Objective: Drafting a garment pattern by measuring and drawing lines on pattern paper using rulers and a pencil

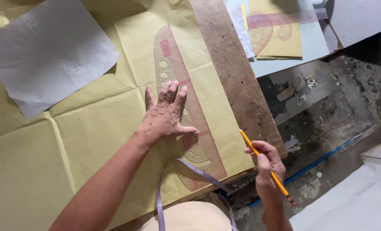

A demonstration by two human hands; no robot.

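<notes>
on yellow paper (92, 128) | left hand (167, 115) flat on clear red-gridded curve ruler (190, 107) | right hand (267, 164) grip closed on yellow pencil (252, 147)

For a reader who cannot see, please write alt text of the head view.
A left hand presses a clear curved ruler flat on yellow paper, while the right hand holds a yellow pencil beside the table's edge. A grey sheet lies upper left.

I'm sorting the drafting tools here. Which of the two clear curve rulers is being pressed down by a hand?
The near curve ruler on the yellow paper, flat under the left hand. The other ruler lies untouched on the far table.
</notes>
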